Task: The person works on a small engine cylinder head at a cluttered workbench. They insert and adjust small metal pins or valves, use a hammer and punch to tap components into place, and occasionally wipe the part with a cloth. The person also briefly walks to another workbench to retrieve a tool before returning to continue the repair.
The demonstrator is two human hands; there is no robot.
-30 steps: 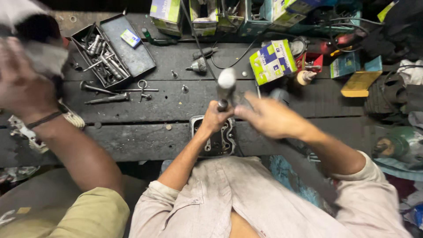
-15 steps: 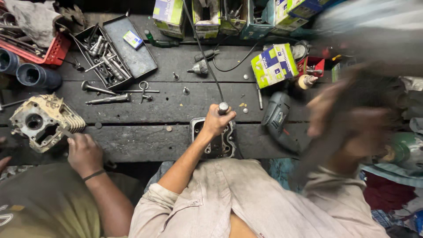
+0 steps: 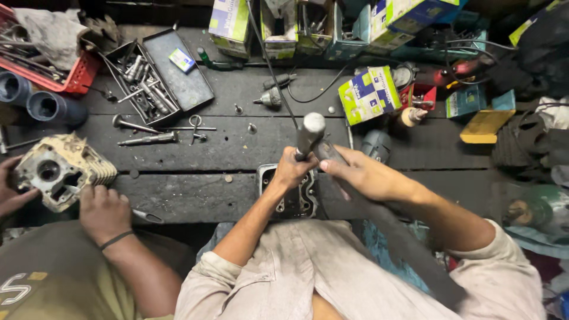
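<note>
Cylinder head (image 3: 289,198): on tabletop (image 3: 195,154), near edge, directly under both hands. Left hand (image 3: 291,169) clamped on upright rod (image 3: 309,135). Right hand (image 3: 361,173) closed around dark bar (image 3: 391,231), touching rod from right.

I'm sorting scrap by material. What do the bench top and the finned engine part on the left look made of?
Bench top: apparently wood, dark and grimy, with plank seams and grain lines. Finned engine part: likely cast metal, perhaps aluminium, dull pale grey with dirt-caked fins; another person's hand rests beside it.
</note>
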